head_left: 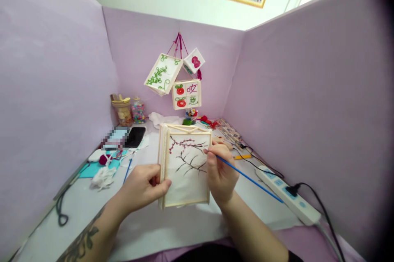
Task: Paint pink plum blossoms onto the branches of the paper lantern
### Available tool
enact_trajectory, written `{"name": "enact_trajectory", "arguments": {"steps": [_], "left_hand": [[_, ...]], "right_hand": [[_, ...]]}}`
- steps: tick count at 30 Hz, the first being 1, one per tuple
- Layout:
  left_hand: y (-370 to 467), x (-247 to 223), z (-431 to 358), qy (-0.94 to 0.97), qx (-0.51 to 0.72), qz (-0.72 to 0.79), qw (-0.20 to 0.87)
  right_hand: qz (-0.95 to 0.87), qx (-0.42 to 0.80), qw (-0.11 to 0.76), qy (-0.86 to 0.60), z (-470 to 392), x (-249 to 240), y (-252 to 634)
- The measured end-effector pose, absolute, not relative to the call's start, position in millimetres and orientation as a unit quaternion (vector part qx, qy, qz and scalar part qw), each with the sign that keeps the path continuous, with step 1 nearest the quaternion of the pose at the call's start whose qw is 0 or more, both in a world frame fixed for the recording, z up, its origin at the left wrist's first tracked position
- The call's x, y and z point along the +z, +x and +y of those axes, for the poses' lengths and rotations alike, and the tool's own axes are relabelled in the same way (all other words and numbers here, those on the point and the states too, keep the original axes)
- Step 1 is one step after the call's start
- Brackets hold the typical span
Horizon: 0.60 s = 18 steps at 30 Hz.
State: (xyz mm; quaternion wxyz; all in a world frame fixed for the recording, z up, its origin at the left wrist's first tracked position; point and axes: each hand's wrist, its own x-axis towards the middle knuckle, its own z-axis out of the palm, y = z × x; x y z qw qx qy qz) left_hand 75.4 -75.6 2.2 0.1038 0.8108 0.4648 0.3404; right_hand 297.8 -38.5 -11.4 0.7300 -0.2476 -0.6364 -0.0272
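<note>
Clasping blossom painting (188, 182) with curled left hand (142, 185) | pinching paintbrush (250, 179) in right hand (222, 172) | showing characters (192, 88) on hanging panel (186, 94) behind painting

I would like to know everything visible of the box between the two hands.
The box has a pale, wood-like stick frame and white panels. Its front, facing the viewer, shows dark branches, the upper ones with reddish blossoms; the lower part is bare. It looks roughly upright. The left hand grips its left side, thumb in front; the right hand, holding a brush, overlaps its right edge.
</note>
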Motion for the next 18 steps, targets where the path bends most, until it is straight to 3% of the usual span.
{"name": "enact_trajectory", "arguments": {"steps": [18], "left_hand": [[74.0, -1.3, -74.4, 0.816, 0.336, 0.46, 0.098]], "right_hand": [[-0.669, -0.025, 0.705, -0.234, -42.1, -12.4, 299.4]]}}
